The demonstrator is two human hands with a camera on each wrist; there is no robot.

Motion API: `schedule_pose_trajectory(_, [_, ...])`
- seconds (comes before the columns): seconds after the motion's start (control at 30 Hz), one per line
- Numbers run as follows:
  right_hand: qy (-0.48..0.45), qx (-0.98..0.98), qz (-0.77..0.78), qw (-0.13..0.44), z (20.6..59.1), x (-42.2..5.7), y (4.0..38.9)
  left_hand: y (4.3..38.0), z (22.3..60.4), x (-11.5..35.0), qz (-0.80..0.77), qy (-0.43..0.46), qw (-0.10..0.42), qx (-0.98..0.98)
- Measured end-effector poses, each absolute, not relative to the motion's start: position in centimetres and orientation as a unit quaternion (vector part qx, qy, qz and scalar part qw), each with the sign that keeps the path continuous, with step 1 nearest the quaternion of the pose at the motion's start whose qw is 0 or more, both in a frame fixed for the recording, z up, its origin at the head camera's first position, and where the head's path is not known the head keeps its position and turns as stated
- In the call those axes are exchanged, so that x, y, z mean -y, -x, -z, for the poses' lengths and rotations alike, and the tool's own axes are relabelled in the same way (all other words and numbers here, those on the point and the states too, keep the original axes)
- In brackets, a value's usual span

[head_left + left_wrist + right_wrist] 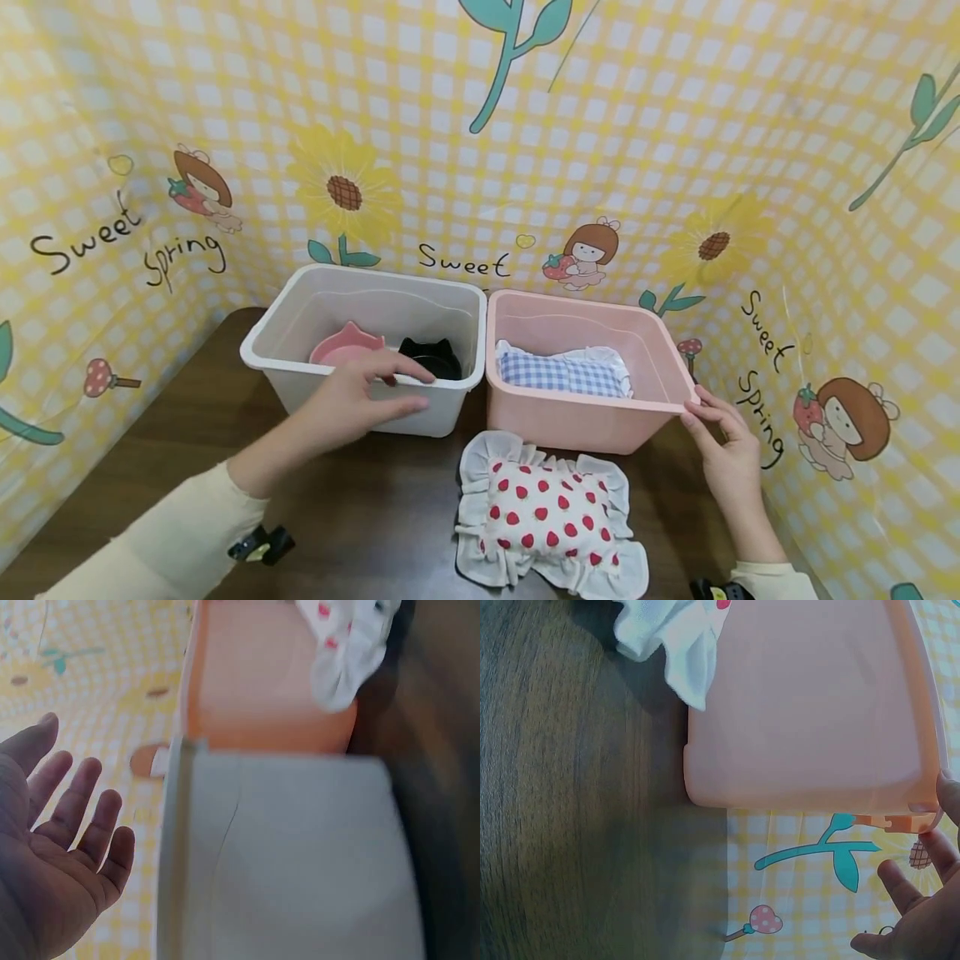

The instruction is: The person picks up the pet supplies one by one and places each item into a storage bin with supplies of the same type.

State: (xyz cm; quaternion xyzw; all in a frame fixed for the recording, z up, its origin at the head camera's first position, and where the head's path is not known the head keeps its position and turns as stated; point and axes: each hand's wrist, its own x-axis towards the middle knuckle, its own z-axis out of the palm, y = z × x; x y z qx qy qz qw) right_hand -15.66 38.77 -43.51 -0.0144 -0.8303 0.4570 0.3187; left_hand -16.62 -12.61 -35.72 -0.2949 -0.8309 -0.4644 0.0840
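Note:
A white storage bin (363, 398) and a pink storage bin (573, 421) stand side by side. Within the white one are a pink cat-eared bowl (347, 343) and a black cat-eared bowl (431, 360). The pink bin contains a blue gingham pillow (566, 372) with white ruffles. A ruffled pillow with strawberry print (551, 512) lies in front of it. My left hand (367, 392) hovers by the white bin's front rim, fingers spread and holding nothing. At the pink bin's front right corner, my right hand (726, 446) pinches the rim between thumb and index finger.
Beneath the bins is a dark brown wooden table (367, 517). Yellow checked cloth (420, 167) with flowers and cartoon figures rises behind and along both sides, close to the bins' back edges.

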Motion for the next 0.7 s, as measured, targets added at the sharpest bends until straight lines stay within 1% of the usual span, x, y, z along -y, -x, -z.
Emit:
schedule_pose_trajectory(0.1, [0.016,0.831,-0.454,0.32,43.5,-38.7,15.7,15.7,36.9,11.1,0.455,0.311,0.051,0.833])
schedule_pose_trajectory(0.27, [0.014,0.829,-0.457,0.322,43.7,-38.9,15.7,14.5,39.0,9.1,0.435,0.314,0.033,0.843])
schedule_pose_trajectory(0.33, [0.017,0.829,-0.458,0.32,43.8,-38.9,15.6,14.1,40.0,8.5,0.435,0.306,0.027,0.846])
schedule_pose_trajectory(0.57, [0.029,0.832,-0.456,0.314,43.7,-38.8,15.7,13.3,43.4,7.0,0.466,0.245,-0.026,0.849])
schedule_pose_trajectory(0.7, [0.027,0.833,-0.452,0.319,43.7,-38.8,15.8,12.8,45.0,6.1,0.473,0.244,-0.039,0.845])
